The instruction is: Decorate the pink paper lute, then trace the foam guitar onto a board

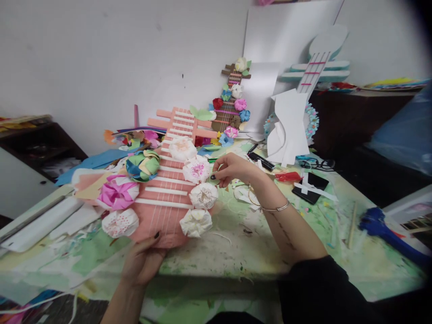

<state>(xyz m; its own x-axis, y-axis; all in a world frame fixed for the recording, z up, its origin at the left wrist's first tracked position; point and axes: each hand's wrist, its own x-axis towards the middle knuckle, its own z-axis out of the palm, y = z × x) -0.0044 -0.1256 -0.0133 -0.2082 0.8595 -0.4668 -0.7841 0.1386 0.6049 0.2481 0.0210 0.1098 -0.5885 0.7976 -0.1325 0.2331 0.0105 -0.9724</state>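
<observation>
A pink paper guitar (165,198) with white strips and paper flowers lies on the paint-stained table (236,252). My left hand (143,261) grips its lower rim, thumb on top. My right hand (229,168) is closed in a pinch on a small green piece next to the white-and-pink flower (196,169) at the guitar's right side. More white flowers (203,195) run down that edge. A pink flower (118,193) and a green-blue flower (143,164) sit on the left.
A brown flowered paper guitar (231,105) and a white and teal one (317,63) lean on the wall. White card cutouts (286,130), a black phone (310,185), glasses (319,164), a blue tool (381,225) and paper scraps (131,137) lie around.
</observation>
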